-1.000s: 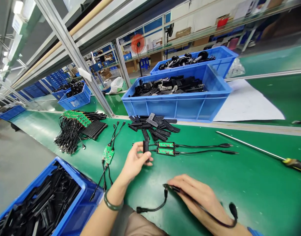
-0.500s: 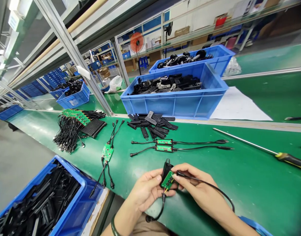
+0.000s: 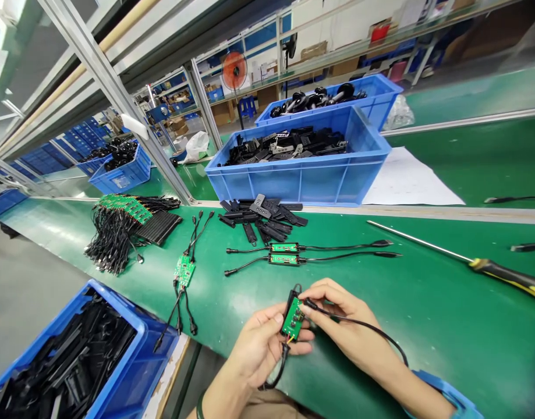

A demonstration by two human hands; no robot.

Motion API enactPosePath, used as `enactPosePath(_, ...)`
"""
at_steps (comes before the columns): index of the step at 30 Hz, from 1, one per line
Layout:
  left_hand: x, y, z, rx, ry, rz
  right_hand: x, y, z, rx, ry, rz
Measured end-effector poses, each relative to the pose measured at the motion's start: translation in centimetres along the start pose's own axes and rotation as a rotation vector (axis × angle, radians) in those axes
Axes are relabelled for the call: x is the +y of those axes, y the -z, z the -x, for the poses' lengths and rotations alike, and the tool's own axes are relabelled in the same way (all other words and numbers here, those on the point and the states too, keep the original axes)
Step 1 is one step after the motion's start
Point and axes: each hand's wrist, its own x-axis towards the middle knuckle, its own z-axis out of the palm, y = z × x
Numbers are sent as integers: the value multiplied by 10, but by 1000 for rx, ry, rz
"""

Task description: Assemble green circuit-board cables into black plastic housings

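My left hand [image 3: 259, 343] is closed around a black plastic housing [image 3: 289, 302] from the left. A small green circuit board [image 3: 293, 320] lies against the housing's open face, with coloured wires at its lower end. My right hand [image 3: 341, 320] pinches the board's upper end where a black cable [image 3: 372, 326] joins it; the cable trails right over that wrist. A second black cable [image 3: 281, 369] hangs from the lower end, below my left palm. Beyond my hands, two green boards seated in black housings [image 3: 283, 258] lie side by side with cables at both ends.
Loose boards with cables [image 3: 185, 270] lie left of my hands, and a bundle of them [image 3: 125, 218] farther back. Black covers [image 3: 267, 218] are piled before a blue bin [image 3: 289, 180]. A screwdriver [image 3: 481, 265] rests at the right. Another blue bin [image 3: 136, 349] stands front left.
The circuit board has turned more upright and sits closer along the black housing. Both hands keep their hold. The whole view has shifted slightly.
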Motion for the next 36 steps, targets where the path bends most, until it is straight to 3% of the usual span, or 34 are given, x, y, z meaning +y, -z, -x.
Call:
enactPosePath(12,-4,-8,4,106,-41,-180,0,-1,1,-20,-13,-2)
enactPosePath(21,-7,-7,1,118,-92,-315,1,-3,7,6,118,176)
enactPosePath(25,-9,-7,3,142,-197,-566,1,-6,6,57,-51,38)
enactPosePath(30,-9,-9,7,153,-285,-944,1,-10,4,-44,-310,-107)
enactPosePath(36,-9,-10,7,146,-297,-1113,1,-14,5,-39,-351,-245)
